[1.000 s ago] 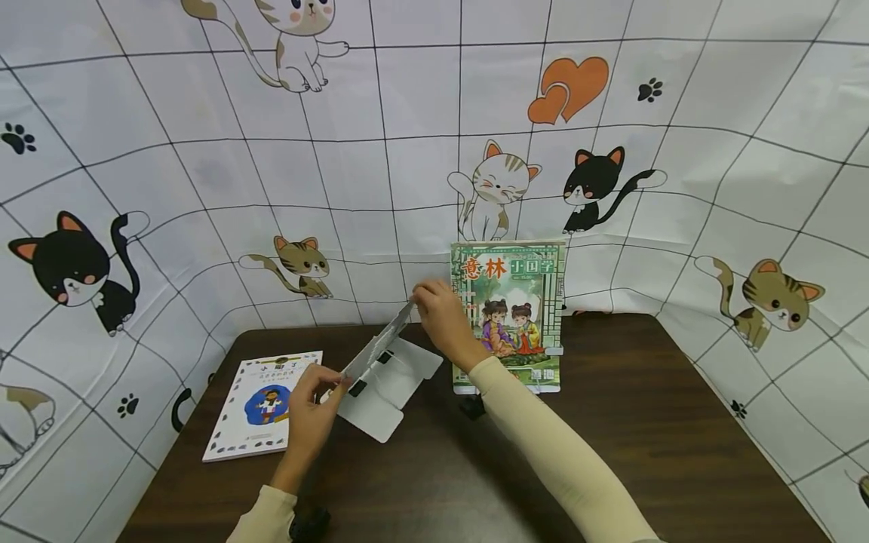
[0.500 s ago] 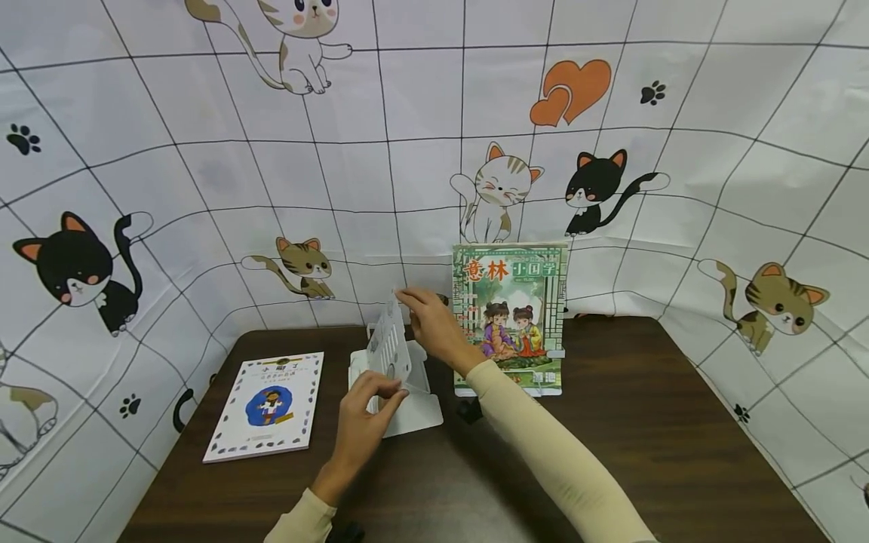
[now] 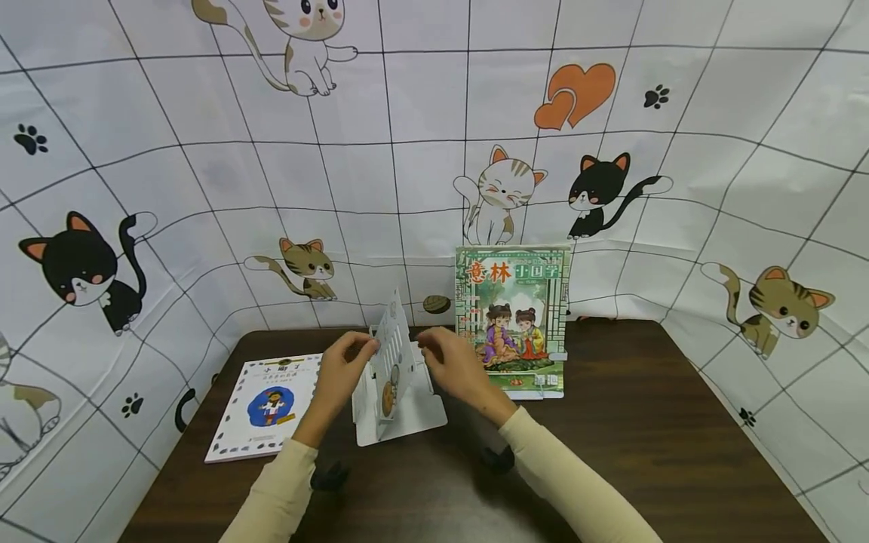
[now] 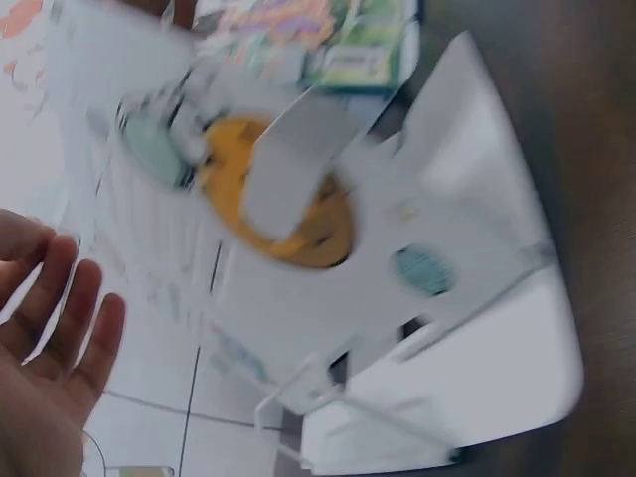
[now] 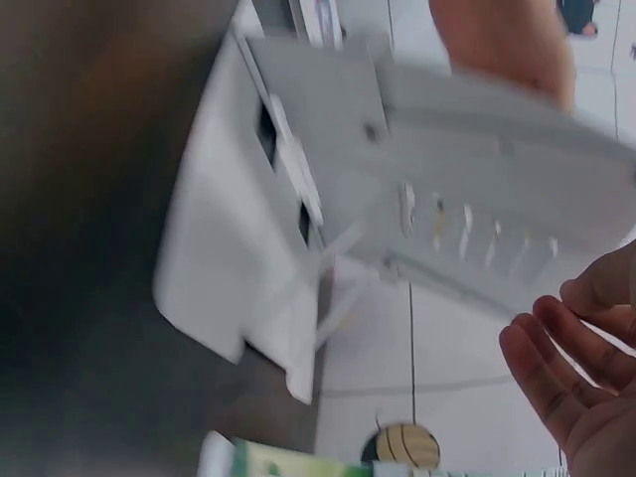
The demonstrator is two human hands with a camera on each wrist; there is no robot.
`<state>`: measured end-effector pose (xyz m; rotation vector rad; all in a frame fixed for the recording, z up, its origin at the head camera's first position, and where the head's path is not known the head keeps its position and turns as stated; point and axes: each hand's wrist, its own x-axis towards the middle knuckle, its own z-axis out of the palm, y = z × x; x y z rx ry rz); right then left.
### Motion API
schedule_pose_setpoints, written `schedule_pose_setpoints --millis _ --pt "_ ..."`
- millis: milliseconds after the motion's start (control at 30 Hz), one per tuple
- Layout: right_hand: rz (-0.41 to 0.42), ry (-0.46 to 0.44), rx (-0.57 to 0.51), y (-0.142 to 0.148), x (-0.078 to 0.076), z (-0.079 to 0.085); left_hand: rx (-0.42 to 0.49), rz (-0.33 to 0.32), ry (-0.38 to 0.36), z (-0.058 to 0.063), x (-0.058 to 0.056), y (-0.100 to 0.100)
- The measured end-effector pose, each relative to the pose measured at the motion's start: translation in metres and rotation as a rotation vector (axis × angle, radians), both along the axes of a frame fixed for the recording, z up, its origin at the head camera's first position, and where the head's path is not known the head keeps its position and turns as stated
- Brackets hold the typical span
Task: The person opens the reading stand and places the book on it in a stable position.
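A white folding book stand [image 3: 410, 415] stands on the dark table, its panel raised steeply above the flat base. The panel's front [image 4: 159, 238] carries slots and a printed orange round figure; its plain grey back [image 5: 427, 139] shows in the right wrist view. My left hand [image 3: 342, 369] is at the front side, thumb and fingers loosely bent, fingertips overlapping the panel in the head view. On the back side, my right hand [image 3: 458, 367] has bent fingers close to the panel's edge, with a small gap showing in the head view.
A green magazine [image 3: 514, 313] stands upright at the back right, with a small clip [image 3: 558, 357] at its side. To the left lies a white book [image 3: 268, 407] with a blue circle on its cover. A cat-patterned sheet [image 3: 428, 188] hangs behind the dark table [image 3: 611, 437].
The stand has turned, its base now lying flatter and its panel standing steeper. My left hand has moved up along the panel; my right hand has come down from the panel's top corner.
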<state>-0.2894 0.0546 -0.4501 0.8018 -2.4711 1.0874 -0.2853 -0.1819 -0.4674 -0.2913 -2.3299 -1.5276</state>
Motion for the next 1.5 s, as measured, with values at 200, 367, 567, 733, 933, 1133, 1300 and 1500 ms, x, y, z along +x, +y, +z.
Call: schedule_pose_setpoints --millis 200,367,567,733,933,1133,1300,1500 --pt "0.056 -0.076 -0.063 -0.004 0.041 -0.017 -0.007 0.003 -0.133 0.003 -0.043 -0.005" --pt "0.087 -0.163 -0.118 -0.010 0.061 -0.031 -0.071 -0.007 -0.201 -0.003 -0.066 -0.002" --pt "0.087 -0.148 -0.136 -0.018 0.067 -0.042 -0.093 -0.011 -0.222 -0.004 -0.080 0.005" --pt "0.084 -0.143 -0.157 -0.021 0.066 -0.041 -0.123 -0.037 -0.260 -0.003 -0.087 0.009" --pt "0.073 -0.131 -0.152 -0.023 0.061 -0.040 -0.127 -0.065 -0.286 -0.002 -0.090 0.011" --pt "0.073 -0.111 -0.140 -0.024 0.058 -0.039 -0.114 -0.074 -0.287 -0.002 -0.089 0.004" --pt "0.057 -0.100 -0.126 -0.022 0.055 -0.034 -0.139 -0.057 -0.290 -0.001 -0.088 -0.007" --pt "-0.006 -0.137 -0.111 -0.013 0.043 -0.034 -0.155 -0.004 -0.272 -0.001 -0.084 -0.025"
